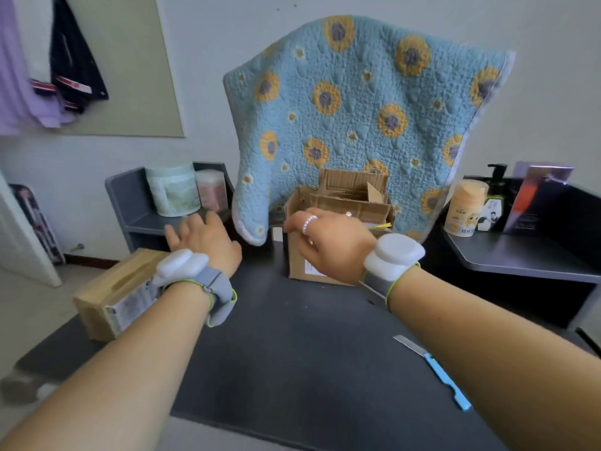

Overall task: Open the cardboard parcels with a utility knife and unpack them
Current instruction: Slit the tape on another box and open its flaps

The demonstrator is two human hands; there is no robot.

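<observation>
Utility knife [435,369] lies on table [292,336]; both hands' grips spread, near opened parcel [338,222].

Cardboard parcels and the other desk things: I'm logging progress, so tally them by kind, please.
Opened parcels: 1
Sealed parcels: 1
Utility knives: 1
Sunflower quilts: 1
Total: 4

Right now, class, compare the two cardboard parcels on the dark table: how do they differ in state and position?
The parcel by the right hand has its flaps open; the parcel at the table's left edge appears closed, still taped. The open parcel stands near the table's back, in front of the sunflower quilt; the closed one lies nearer, beside the left forearm. Both are brown cardboard with shipping labels.
</observation>
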